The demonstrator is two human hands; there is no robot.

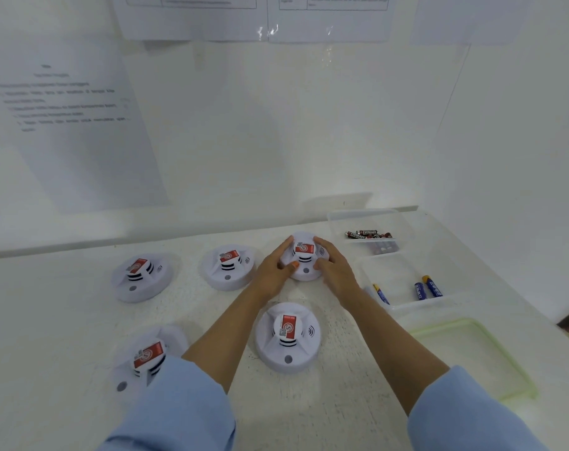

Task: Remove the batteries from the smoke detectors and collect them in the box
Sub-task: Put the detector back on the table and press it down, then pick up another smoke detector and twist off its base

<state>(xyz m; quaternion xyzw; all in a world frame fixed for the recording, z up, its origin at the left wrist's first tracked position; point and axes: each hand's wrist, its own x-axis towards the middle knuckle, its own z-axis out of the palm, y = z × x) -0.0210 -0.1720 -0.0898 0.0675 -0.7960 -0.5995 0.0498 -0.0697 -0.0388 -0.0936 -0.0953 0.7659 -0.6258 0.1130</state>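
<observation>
Five smoke detectors sit on the white worktop, all alike: round white domes with a raised centre, dark vent slots around it, a small grey round spot near the rim and a sound-wave mark on one side. Each carries a red and white label on top with a square code; its print is too small to read.

The held detector [304, 255] lies far and centre. The left hand [273, 271] curls round its left side, thumb on the near rim, and the right hand [333, 270] wraps its right side, so both hands grip it between them. It appears to rest on the worktop [65, 314].

The second detector [228, 265] is just left of it and the third detector [140, 276] is further left. The near detector [288, 336] lies between the forearms. The fifth detector [146, 356] is near left, partly behind a light blue sleeve [185, 408].

At the far right stands a clear far box [374, 219] holding red and black batteries [367, 235], one reading "EVEREADY". Just nearer, a clear near box [394, 275] holds blue batteries [419, 290] with yellow ends; their writing cannot be read. A greenish-edged clear lid [472, 353] lies near right.

Printed sheets [71, 125] hang on the wall, their text too blurred to read.
</observation>
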